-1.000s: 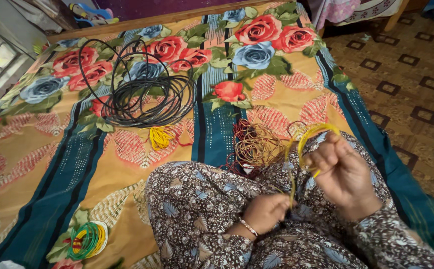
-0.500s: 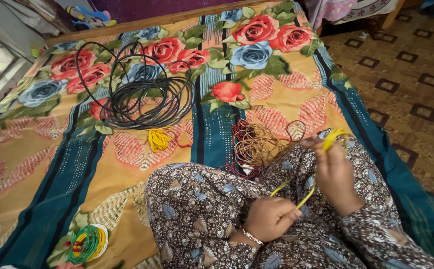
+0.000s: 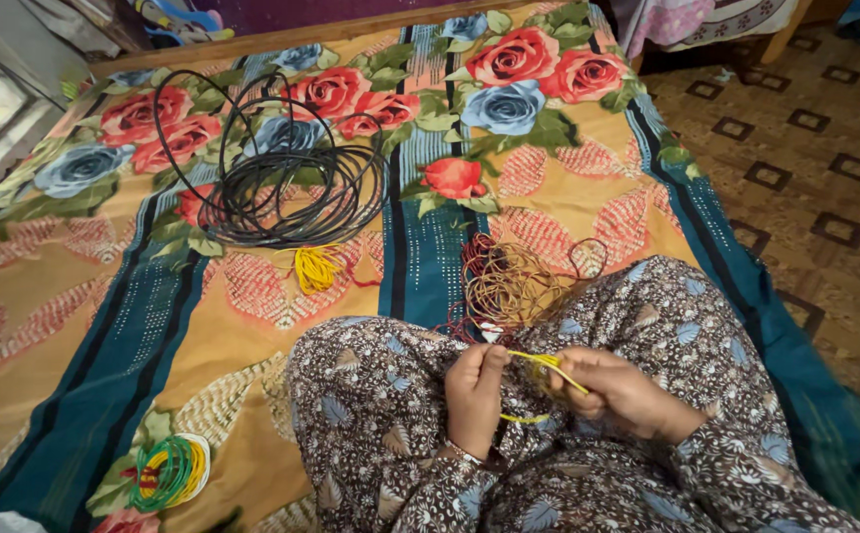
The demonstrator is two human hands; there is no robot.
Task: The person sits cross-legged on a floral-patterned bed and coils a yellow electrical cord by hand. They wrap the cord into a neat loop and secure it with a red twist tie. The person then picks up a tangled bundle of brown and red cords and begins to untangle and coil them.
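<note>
Floral bedspread (image 3: pixel 588 188) carries black cable coil (image 3: pixel 272 183) near its far-left corner, while left hand (image 3: pixel 474 395) and right hand (image 3: pixel 613 390) both pinch yellow wire (image 3: pixel 547 363) over lap, probably keeping it taut.

A yellow wire (image 3: pixel 539 361) is seen against clothing (image 3: pixel 390 395) patterned in brown with small white flowers and pale blue leaves. The bedsheet (image 3: pixel 252 326) is printed in ochre with teal stripes, red and blue roses and green leaves. A black cable coil (image 3: pixel 282 178), a yellow bundle (image 3: pixel 316 268), a red-and-tan tangle (image 3: pixel 509 286) and green, yellow and red rings (image 3: pixel 173 472) are shown. The floor (image 3: pixel 825 178) is tiled tan with dark squares.
</note>
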